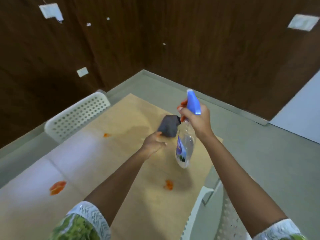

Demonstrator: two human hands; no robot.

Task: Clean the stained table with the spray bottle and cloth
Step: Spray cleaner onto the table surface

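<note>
Fingers (183, 112) of right hand (195, 118) curled round neck of spray bottle (186, 144), held up above table (131, 118). Bottle: clear plastic body, blue trigger head with orange trigger, blue label, tilted with base toward 6 o'clock. Left hand (153, 143) pinches grey cloth (168, 126) at its lower edge; cloth bunched, lifted off tabletop, at 10 o'clock of bottle body, just beside it. Table light wood, glare on left part. Orange stains: one (58, 187) at 8 o'clock of hands, one (168, 184) at 6 o'clock, small one (106, 135) at 9 o'clock. White perforated chair (78, 115) at far left edge.
</note>
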